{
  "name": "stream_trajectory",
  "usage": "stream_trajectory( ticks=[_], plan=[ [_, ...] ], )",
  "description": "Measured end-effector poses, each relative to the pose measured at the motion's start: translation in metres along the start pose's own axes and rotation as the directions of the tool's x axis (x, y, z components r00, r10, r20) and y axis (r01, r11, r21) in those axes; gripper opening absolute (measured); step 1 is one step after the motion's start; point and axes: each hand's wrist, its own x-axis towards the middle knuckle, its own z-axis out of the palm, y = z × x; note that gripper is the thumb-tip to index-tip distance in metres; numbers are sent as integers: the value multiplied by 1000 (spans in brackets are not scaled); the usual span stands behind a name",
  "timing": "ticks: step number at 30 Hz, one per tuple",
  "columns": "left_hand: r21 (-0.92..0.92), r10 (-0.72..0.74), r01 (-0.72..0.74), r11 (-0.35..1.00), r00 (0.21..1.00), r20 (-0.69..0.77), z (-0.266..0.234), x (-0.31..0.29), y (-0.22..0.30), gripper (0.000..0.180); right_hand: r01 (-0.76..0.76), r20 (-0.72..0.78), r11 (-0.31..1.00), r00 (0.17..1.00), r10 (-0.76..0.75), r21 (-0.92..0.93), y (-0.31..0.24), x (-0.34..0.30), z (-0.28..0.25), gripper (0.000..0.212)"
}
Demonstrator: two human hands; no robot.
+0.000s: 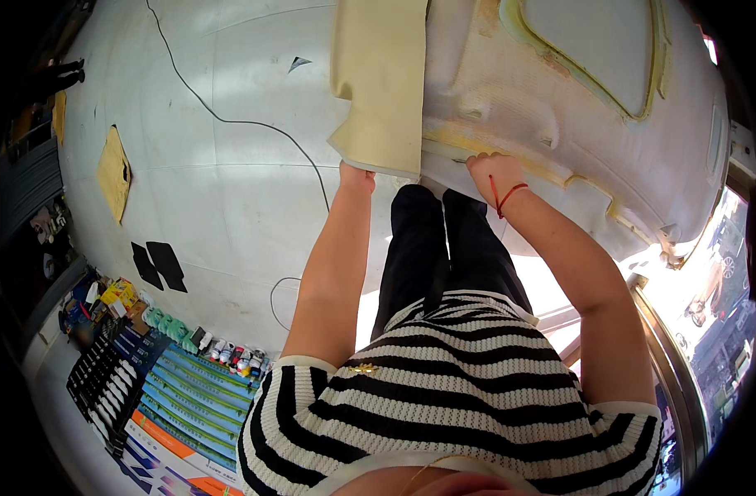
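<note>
A beige sheet of covering material (385, 99) runs from the top edge toward me, its near left edge notched and slightly raised. My left hand (357, 176) is closed on its near edge at the left corner, with the fingertips partly hidden beneath it. To the right lies a large moulded pale panel (510, 99) with yellowish edges and a rounded opening. My right hand (491, 175), with a red cord at the wrist, is closed at the panel's near edge. A small dark thin tip shows beside its fingers; what it belongs to is too small to tell.
A black cable (254, 122) curves across the pale floor on the left. A yellowish offcut (114, 174) and black pieces (165, 265) lie further left. Bottles (237, 355) and boxed goods stand at lower left. A bright doorway frame (663, 339) is at right.
</note>
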Motion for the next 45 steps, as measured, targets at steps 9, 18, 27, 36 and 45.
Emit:
stream_trajectory(
  ticks=[9,18,27,36,45],
  plan=[
    [86,-119,134,987,980,-161,61,-45,-102,18,2,-61,1000,998,-2,-11,-2,7,17,11],
    [193,32,27,981,954,-299,58,-50,-110,15,69,-46,997,997,-70,-21,12,-7,20,15],
    [178,82,-25,984,945,-317,57,-66,-105,21,13,60,995,998,-7,-103,65,-60,23,16],
    [353,101,0,936,958,-267,37,-66,-105,20,-82,130,984,986,104,-159,113,-116,36,16],
    [-305,-105,246,920,905,413,81,-96,-129,32,-60,-38,987,998,55,-151,111,-127,55,16]
  ],
)
